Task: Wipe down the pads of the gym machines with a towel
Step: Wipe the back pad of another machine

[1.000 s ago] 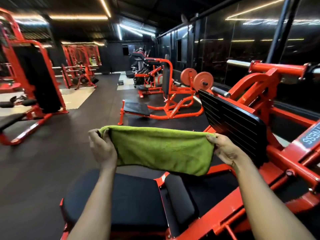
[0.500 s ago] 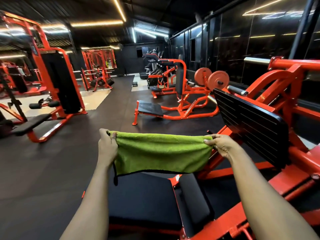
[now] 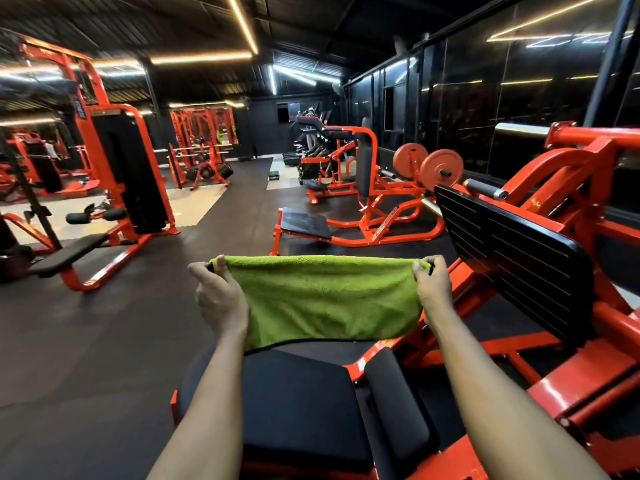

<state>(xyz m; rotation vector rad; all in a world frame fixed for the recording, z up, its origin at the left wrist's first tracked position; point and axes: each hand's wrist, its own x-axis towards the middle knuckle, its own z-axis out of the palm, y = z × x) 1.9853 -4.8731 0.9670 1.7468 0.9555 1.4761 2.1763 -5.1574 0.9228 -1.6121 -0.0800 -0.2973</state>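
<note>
Over the far edge of the broad seat pad (image 3: pixel 301 403) a green towel (image 3: pixel 329 299) is held spread in the air, its dark lower hem hanging just above that edge, contact not being certain; the top left corner is pinched in the grip of the left hand (image 3: pixel 218 299), thumb and curled fingers closed on the cloth, and the top right corner is pinched likewise by the right hand (image 3: pixel 433 289); since a second ago the towel has been lifted a little and drawn flatter between the hands, while the pad below is left untouched; the cloth is judged to be readied only, wiping of this machine being yet to begin; counted: one towel, two hands, two black pads on the nearest machine (the seat pad and a narrow pad (image 3: pixel 398 400) at its right edge), one ribbed footplate (image 3: pixel 512 258), two orange weight plates (image 3: pixel 441 166) beyond; the farther machines overlap too much to be counted surely.
</note>
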